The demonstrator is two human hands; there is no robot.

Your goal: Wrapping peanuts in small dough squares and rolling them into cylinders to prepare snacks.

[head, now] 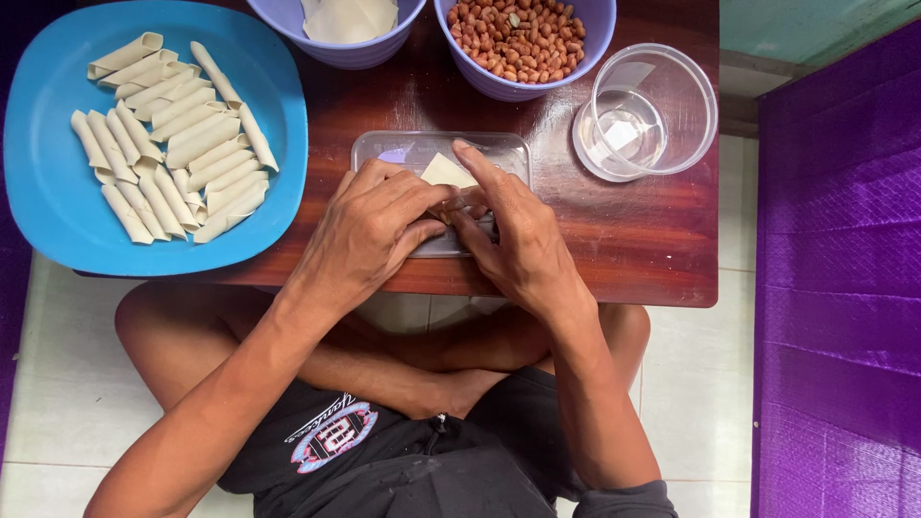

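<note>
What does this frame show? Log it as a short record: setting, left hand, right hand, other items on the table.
setting: person seated cross-legged on the floor at a low dark wooden table
left hand: on a pale wrapper sheet, fingers curled over it
right hand: index finger pressed on the same sheet
work surface: clear plastic tray under the sheet
blue plate: many rolled wrappers
purple bowl: peanuts
second purple bowl: flat wrapper sheets
clear cup: a little clear liquid
</note>
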